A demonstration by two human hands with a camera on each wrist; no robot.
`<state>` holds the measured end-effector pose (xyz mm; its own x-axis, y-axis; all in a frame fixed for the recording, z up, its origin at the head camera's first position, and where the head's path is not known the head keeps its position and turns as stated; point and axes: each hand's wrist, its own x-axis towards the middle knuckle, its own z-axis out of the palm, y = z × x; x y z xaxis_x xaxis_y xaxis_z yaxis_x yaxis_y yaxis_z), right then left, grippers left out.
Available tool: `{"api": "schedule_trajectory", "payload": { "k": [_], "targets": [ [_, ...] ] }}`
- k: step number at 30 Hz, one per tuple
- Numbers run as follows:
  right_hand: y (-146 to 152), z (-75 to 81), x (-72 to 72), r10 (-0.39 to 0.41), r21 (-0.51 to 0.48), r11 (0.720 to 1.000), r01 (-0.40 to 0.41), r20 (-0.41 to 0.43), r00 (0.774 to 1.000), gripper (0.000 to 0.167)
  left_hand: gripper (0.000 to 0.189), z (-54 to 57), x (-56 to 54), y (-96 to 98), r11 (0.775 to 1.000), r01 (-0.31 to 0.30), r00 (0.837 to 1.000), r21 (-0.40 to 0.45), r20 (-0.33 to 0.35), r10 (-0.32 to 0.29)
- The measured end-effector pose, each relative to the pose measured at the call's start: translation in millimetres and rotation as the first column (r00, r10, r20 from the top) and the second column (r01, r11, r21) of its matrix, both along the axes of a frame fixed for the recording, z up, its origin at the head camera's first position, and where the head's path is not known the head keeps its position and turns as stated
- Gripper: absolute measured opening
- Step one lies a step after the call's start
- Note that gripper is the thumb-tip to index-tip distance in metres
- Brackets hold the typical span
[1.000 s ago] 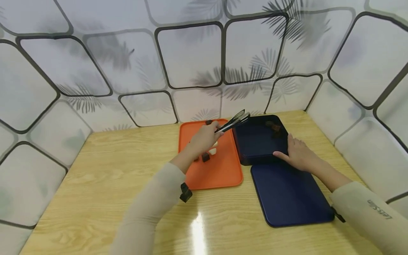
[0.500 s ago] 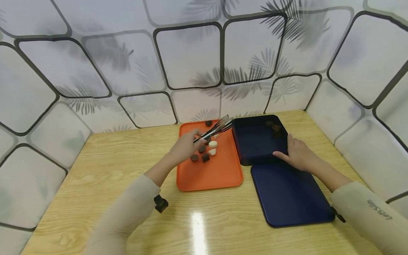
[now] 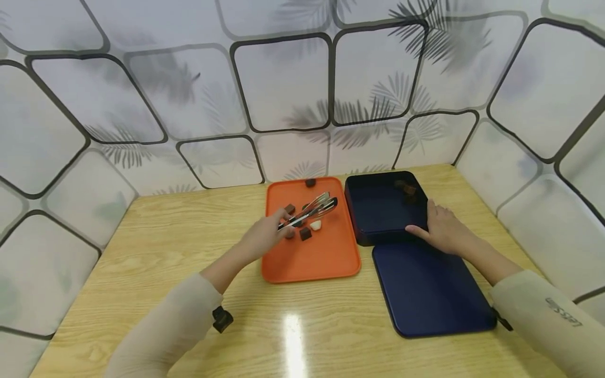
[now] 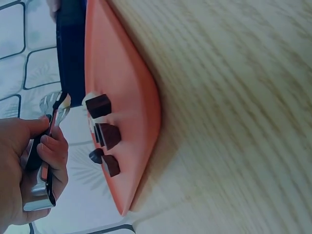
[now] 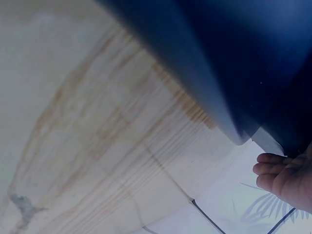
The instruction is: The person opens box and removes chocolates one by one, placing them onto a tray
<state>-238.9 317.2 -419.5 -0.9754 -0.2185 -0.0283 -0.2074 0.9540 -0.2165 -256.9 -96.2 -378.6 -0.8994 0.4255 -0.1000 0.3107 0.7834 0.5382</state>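
Observation:
My left hand (image 3: 264, 235) grips a pair of metal tongs (image 3: 309, 211) with black handles, low over the orange tray (image 3: 321, 262). Several dark chocolates (image 3: 305, 233) and a cream-coloured one (image 3: 315, 225) lie on the tray, partly hidden by the hand and tongs. In the left wrist view a pale piece (image 4: 66, 101) shows between the tong heads. My right hand (image 3: 444, 228) rests at the front right corner of a dark blue box (image 3: 380, 234), fingers along its side and thumb at the front. Brown pieces (image 3: 409, 190) sit inside the box at the back right.
A flat dark blue lid (image 3: 432, 294) lies in front of the box. Another dark chocolate (image 3: 310, 182) is near the tray's back edge. The wooden table (image 3: 189, 226) meets a patterned wall (image 3: 283, 84) behind and on both sides.
My left hand has moved left and down with the tongs, from near the box to over the chocolates on the tray. The right hand has stayed at the box corner.

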Motion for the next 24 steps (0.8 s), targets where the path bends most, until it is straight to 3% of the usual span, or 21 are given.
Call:
{"api": "schedule_trajectory", "payload": {
  "k": [10, 17, 24],
  "targets": [
    [2, -2.1, 0.3, 0.004, 0.002, 1.000, -0.004, -0.018, 1.000, 0.099, 0.026, -11.5, 7.8, 5.9, 0.995, 0.040, 0.998, -0.091, -0.035, -0.044],
    [3, -3.0, -0.3, 0.001, 0.003, 1.000, -0.001, -0.013, 1.000, 0.100, 0.021, -16.2, 17.6, 8.9, 0.975, 0.097, 0.984, -0.201, -0.129, -0.124],
    [2, -2.1, 0.0, -0.006, -0.004, 1.000, 0.006, -0.001, 1.000, 0.100, 0.028, -15.5, 19.5, 8.9, 0.981, 0.086, 0.992, -0.172, -0.075, -0.100]
  ]
}}
